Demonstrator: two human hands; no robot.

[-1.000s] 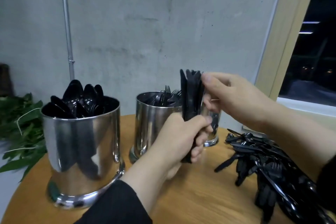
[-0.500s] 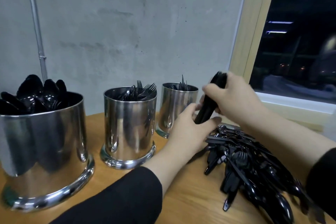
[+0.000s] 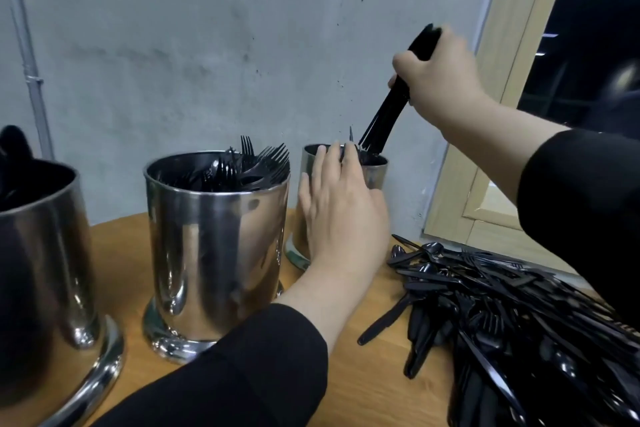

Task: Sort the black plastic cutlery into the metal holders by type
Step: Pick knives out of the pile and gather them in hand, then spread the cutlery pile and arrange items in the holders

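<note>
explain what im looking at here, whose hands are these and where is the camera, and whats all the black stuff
There is no machine here. A person wears a wide camera on the head, looking forward and down, so the two arms in black sleeves are that person's own.

On the wooden table stand three shiny metal holders. The near left holder is cut off by the picture's edge. The middle holder is full of black plastic forks. The far holder stands by the wall. At the right lies a loose pile of cutlery, forks, knives and spoons mixed.

The right hand grips a bundle of cutlery and points its lower end into the far holder. The left hand is laid flat against that holder, fingers straight, apparently steadying it.
</note>
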